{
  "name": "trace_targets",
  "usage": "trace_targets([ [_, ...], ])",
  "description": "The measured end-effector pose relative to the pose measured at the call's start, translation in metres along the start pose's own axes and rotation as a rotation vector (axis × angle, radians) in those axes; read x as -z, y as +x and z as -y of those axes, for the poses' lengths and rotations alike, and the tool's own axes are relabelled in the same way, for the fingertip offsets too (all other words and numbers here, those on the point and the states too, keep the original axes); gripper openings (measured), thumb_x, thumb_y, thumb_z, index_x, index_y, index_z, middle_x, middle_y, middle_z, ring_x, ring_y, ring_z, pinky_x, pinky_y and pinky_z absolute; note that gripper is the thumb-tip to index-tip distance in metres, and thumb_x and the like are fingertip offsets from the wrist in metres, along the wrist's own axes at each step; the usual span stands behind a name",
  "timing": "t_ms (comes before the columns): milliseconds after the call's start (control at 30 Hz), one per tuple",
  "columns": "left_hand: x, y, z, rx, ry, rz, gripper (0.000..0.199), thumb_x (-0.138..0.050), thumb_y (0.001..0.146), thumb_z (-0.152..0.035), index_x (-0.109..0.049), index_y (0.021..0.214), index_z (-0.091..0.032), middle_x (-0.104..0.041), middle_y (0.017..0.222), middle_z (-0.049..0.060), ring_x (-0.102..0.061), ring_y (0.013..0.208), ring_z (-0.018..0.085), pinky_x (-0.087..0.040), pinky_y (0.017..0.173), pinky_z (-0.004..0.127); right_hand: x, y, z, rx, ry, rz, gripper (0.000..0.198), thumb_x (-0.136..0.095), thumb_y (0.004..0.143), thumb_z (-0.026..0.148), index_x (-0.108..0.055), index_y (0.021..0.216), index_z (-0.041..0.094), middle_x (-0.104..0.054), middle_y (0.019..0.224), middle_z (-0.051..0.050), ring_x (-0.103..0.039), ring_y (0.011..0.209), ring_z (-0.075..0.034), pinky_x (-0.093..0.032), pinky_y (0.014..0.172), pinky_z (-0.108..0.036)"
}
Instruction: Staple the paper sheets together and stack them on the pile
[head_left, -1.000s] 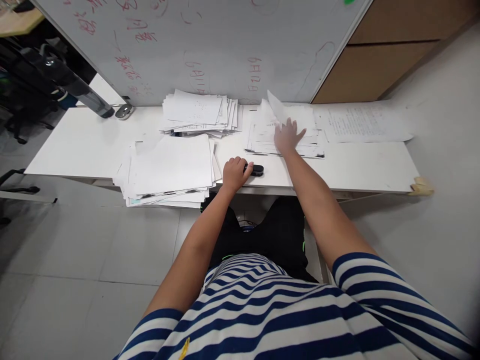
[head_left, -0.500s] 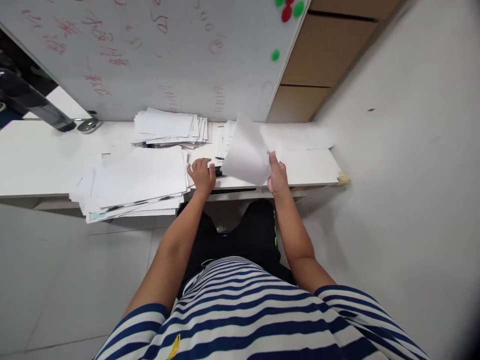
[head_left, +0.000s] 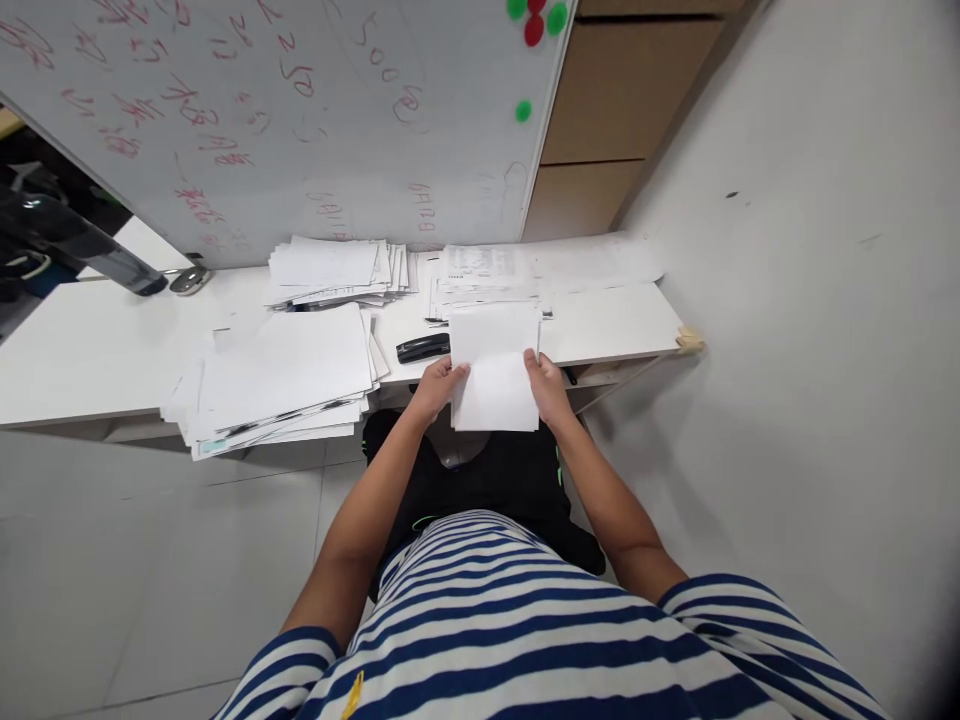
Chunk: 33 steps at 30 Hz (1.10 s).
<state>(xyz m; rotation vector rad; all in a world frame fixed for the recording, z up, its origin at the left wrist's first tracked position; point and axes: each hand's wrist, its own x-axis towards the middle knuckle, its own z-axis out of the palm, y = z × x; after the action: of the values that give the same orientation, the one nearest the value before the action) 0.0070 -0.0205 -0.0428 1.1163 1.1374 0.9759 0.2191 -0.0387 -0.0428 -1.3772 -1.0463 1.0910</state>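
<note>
Blank white sheets of paper [head_left: 495, 385] are held over the front edge of the white desk [head_left: 607, 325]. My left hand [head_left: 436, 388] grips their left side, thumb on top. On the right side my right hand [head_left: 549, 388] pinches them the same way, so both hands are closed. A black stapler [head_left: 424, 347] lies on the desk just beyond my left hand. Behind the held sheets is a pile of printed papers [head_left: 484, 265]. To the left a large stack of white paper [head_left: 292, 355] overhangs the desk edge.
Another paper stack [head_left: 326, 270] lies against the whiteboard [head_left: 360, 130], which carries red writing and round magnets. A computer mouse [head_left: 190, 280] and a dark cylindrical object [head_left: 97, 240] are at the back left. A wall [head_left: 810, 330] bounds the desk on the right.
The paper in my right hand has come down, toward me and flat. My left hand has moved off the desk beside the stapler and now grips the paper's left side. The view has shifted slightly.
</note>
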Motion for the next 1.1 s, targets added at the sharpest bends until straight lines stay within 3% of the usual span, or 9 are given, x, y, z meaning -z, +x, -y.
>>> trace_targets([
  [167, -0.008, -0.006, -0.056, -0.31, 0.13, -0.188, 0.038, -0.072, 0.078, -0.057, -0.067, 0.09, -0.021, -0.071, 0.087, 0.002, -0.065, 0.082, 0.018, -0.052, 0.07, 0.03, 0.004, -0.003, 0.042, 0.238, 0.036, -0.053, 0.042, -0.07, 0.078, 0.062, -0.068, 0.102, 0.028, -0.074, 0.104, -0.005, -0.069, 0.102, -0.026, -0.056, 0.092, -0.042],
  [300, -0.01, 0.002, -0.092, -0.442, 0.052, -0.141, 0.045, -0.076, 0.076, -0.058, -0.067, 0.103, -0.023, -0.072, 0.102, 0.004, -0.068, 0.098, 0.023, -0.056, 0.081, 0.034, -0.002, 0.005, 0.065, 0.385, 0.104, -0.122, 0.038, -0.069, 0.079, 0.06, -0.071, 0.104, 0.031, -0.073, 0.11, -0.003, -0.065, 0.116, -0.028, -0.055, 0.097, -0.045],
  [400, -0.007, 0.022, -0.074, -0.293, -0.02, -0.091, 0.054, -0.08, 0.069, -0.058, -0.069, 0.105, -0.018, -0.074, 0.103, 0.009, -0.07, 0.095, 0.026, -0.057, 0.081, 0.038, -0.019, 0.021, 0.045, 0.358, 0.207, -0.056, 0.042, -0.074, 0.075, 0.056, -0.07, 0.106, 0.028, -0.073, 0.111, -0.004, -0.066, 0.115, -0.026, -0.055, 0.096, -0.041],
  [500, -0.008, 0.036, -0.043, -0.123, -0.034, -0.144, 0.055, -0.084, 0.063, -0.055, -0.071, 0.098, -0.015, -0.075, 0.099, 0.011, -0.071, 0.09, 0.027, -0.056, 0.083, 0.041, -0.037, 0.036, 0.014, 0.087, 0.331, 0.02, 0.047, -0.078, 0.069, 0.056, -0.069, 0.097, 0.019, -0.076, 0.093, -0.006, -0.071, 0.097, -0.025, -0.058, 0.088, -0.04],
  [567, -0.01, 0.037, -0.036, -0.134, -0.054, -0.166, 0.052, -0.083, 0.065, -0.055, -0.072, 0.096, -0.015, -0.075, 0.095, 0.01, -0.071, 0.088, 0.025, -0.056, 0.082, 0.04, -0.042, 0.039, 0.005, 0.011, 0.371, -0.002, 0.046, -0.079, 0.068, 0.054, -0.069, 0.093, 0.017, -0.075, 0.088, -0.006, -0.072, 0.092, -0.025, -0.058, 0.086, -0.04],
  [700, -0.011, 0.035, -0.061, -0.347, -0.023, -0.167, 0.045, -0.081, 0.069, -0.053, -0.073, 0.091, -0.015, -0.074, 0.09, 0.007, -0.07, 0.089, 0.024, -0.055, 0.079, 0.035, -0.038, 0.039, 0.027, 0.268, 0.376, -0.072, 0.038, -0.076, 0.075, 0.05, -0.072, 0.099, 0.021, -0.076, 0.098, -0.004, -0.069, 0.104, -0.023, -0.054, 0.095, -0.04],
  [800, -0.008, 0.042, -0.068, -0.411, 0.06, -0.172, 0.043, -0.08, 0.072, -0.05, -0.072, 0.096, -0.016, -0.074, 0.092, 0.006, -0.068, 0.093, 0.024, -0.054, 0.08, 0.034, -0.034, 0.041, 0.038, 0.387, 0.292, 0.006, 0.04, -0.072, 0.079, 0.052, -0.073, 0.108, 0.024, -0.075, 0.108, -0.003, -0.066, 0.111, -0.023, -0.052, 0.1, -0.039],
  [1000, -0.013, 0.044, -0.023, -0.261, 0.133, -0.23, 0.035, -0.071, 0.08, -0.046, -0.072, 0.092, -0.013, -0.074, 0.094, 0.01, -0.066, 0.094, 0.025, -0.052, 0.087, 0.039, -0.039, 0.039, 0.005, 0.157, 0.009, 0.022, 0.05, -0.067, 0.08, 0.058, -0.074, 0.107, 0.016, -0.076, 0.105, -0.009, -0.067, 0.108, -0.029, -0.051, 0.098, -0.045],
  [1100, -0.015, 0.038, -0.019, -0.301, 0.113, -0.245, 0.038, -0.073, 0.078, -0.048, -0.073, 0.095, -0.013, -0.075, 0.096, 0.009, -0.067, 0.096, 0.026, -0.052, 0.088, 0.038, -0.037, 0.035, 0.001, 0.222, 0.002, -0.018, 0.049, -0.064, 0.083, 0.058, -0.072, 0.111, 0.018, -0.075, 0.11, -0.009, -0.067, 0.111, -0.028, -0.05, 0.1, -0.043],
])
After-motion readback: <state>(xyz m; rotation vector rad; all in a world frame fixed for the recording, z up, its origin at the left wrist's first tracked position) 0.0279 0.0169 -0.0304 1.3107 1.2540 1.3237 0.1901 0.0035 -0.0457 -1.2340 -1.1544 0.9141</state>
